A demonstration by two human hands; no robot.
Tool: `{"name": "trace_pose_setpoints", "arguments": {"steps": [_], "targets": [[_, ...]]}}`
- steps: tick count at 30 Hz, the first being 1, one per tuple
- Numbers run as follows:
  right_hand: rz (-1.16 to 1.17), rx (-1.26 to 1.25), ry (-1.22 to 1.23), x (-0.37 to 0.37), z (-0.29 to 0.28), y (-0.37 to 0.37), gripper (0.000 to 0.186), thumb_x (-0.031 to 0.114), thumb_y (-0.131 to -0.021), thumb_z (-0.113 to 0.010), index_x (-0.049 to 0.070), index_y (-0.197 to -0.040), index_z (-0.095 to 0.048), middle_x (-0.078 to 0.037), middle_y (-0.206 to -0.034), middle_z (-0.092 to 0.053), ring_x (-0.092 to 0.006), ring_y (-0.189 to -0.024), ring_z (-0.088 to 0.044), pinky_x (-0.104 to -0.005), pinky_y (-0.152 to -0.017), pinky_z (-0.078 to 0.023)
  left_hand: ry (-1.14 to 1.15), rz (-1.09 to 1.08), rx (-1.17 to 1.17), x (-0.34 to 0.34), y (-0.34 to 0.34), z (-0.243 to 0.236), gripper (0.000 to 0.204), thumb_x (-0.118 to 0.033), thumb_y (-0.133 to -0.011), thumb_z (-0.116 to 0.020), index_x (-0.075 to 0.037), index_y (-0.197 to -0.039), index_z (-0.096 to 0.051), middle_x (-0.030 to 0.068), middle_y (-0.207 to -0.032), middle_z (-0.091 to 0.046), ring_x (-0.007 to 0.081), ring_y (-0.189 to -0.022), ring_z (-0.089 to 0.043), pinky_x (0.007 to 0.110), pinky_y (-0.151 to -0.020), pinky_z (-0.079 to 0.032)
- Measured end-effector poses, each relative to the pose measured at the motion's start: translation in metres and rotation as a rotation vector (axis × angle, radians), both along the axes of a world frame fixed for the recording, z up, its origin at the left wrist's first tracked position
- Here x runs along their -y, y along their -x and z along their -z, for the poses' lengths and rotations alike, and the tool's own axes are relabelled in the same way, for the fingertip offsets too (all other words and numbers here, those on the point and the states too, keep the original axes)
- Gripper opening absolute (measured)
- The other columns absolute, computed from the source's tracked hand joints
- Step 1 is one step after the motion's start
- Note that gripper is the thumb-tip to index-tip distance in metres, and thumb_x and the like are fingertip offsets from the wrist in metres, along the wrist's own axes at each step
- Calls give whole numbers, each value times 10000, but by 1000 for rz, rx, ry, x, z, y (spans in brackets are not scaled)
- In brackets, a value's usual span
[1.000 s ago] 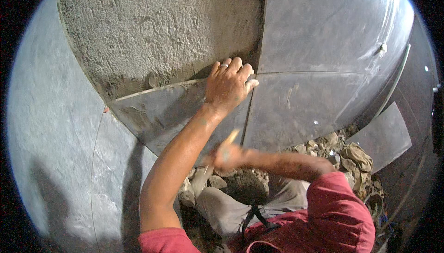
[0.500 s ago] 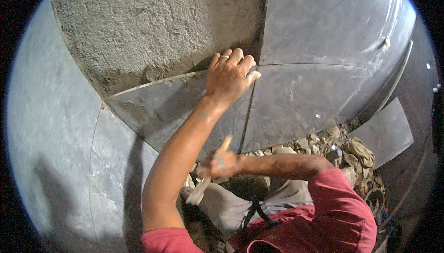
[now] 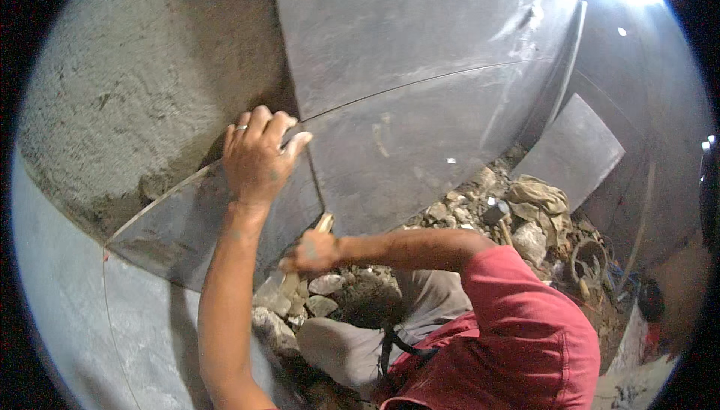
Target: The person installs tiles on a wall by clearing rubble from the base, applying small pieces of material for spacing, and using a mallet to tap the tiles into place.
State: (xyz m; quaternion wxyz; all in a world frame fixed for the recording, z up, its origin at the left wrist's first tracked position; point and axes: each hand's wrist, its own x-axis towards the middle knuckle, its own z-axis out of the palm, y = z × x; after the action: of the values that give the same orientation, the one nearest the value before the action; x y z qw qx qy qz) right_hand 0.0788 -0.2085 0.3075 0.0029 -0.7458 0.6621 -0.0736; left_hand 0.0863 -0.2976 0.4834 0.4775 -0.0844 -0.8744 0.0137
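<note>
My left hand (image 3: 259, 155), with a ring on one finger, is hooked over the top edge of a grey wall tile (image 3: 176, 234), near its joint with the neighbouring tile (image 3: 390, 155). Its thumb lies apart from the fingers, at that joint. Below and to the right, my right hand (image 3: 311, 252) is closed around a short wooden stick-like tool (image 3: 325, 222), close to the tile's lower edge. One end of the tool sticks up past the fist and a pale end shows below it; its exact kind is unclear.
Rough mortar wall (image 3: 142, 73) lies above the tile, and more grey tile wall (image 3: 157, 335) stands at left. Rubble (image 3: 450, 207) runs along the base, with a dark-headed hammer (image 3: 496, 212), a crumpled cloth (image 3: 538, 194) and a bucket (image 3: 589, 260). A loose tile (image 3: 570, 151) leans at right.
My view has swung to the right, so the wall sits further left in the picture. My left hand stays at the tile's top edge; my right hand, still holding the tool, is nearer the tile's lower edge.
</note>
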Motion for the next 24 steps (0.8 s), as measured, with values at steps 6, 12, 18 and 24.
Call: {"name": "trace_pose_setpoints", "arguments": {"steps": [6,12,18,24], "targets": [[-194,-169,260,-8,0,-16,136,213,-778,-550,119,-725,-465,-43,-590,-550,-231,-541,-601,-373,-435,-452,6,-23,-24,-13,11,-8,266,-345,-659,-748,-166,-803,-613,-6,-769,-532,193,-774,-539,364,-686,-418],[-79,26,391,-51,-2,6,215,233,-692,-624,100,-778,-478,-82,-776,-580,-246,-667,-615,-405,-522,-474,7,-1,-34,-9,12,-5,283,-342,-647,-753,-162,-798,-596,0,-775,-532,210,-783,-539,370,-678,-409],[464,734,485,-193,1,4,336,171,-716,-694,50,-1003,-568,-98,-878,-617,-263,-758,-614,-335,-677,-514,12,23,-29,-19,10,-5,283,-324,-658,-758,-142,-798,-592,11,-789,-541,222,-786,-536,365,-689,-405],[910,731,936,-347,1,32,496,220,-690,-777,40,-1101,-566,-131,-1070,-599,-264,-880,-611,-348,-753,-495,28,-44,29,-32,10,-4,277,-309,-681,-752,-121,-801,-588,28,-816,-548,242,-806,-535,376,-718,-405]]}}
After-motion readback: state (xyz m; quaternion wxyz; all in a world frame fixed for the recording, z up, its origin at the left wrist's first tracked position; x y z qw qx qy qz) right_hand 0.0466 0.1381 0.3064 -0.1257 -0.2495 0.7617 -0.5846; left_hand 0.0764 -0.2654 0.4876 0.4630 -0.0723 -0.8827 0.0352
